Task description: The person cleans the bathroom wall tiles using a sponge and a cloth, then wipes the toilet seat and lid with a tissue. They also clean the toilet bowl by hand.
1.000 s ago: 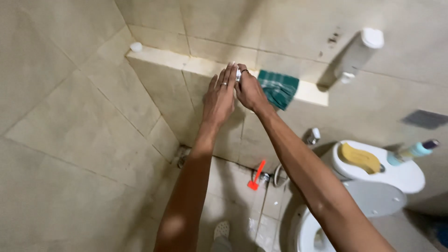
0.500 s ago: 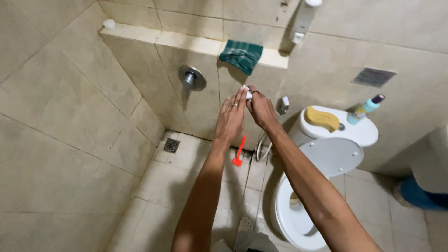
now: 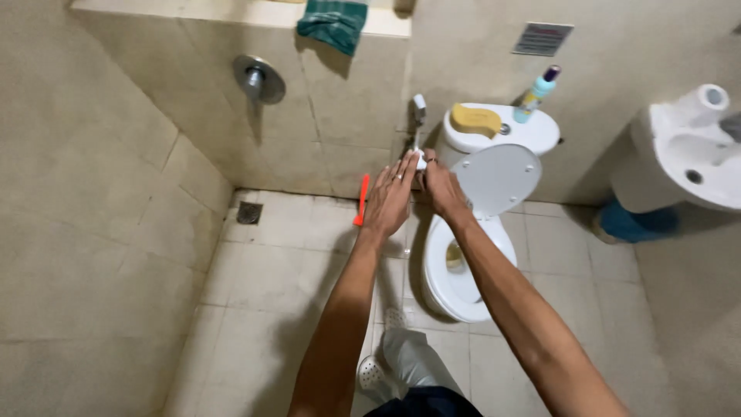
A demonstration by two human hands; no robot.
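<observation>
Near the centre of the frame we see the left hand (image 3: 391, 197) and right hand (image 3: 441, 185) pressed together, both closed around a small white object (image 3: 420, 161) whose tip pokes up between the fingers; it may be a tube or small bottle, though too little shows to say. Just right of the hands stands the open toilet (image 3: 463, 286), its lid (image 3: 495, 177) raised. Bare floor tiles (image 3: 270, 262) spread to the lower left, bounded by the tiled wall (image 3: 93, 193). An orange stick (image 3: 361, 199) leans beside the left hand
</observation>
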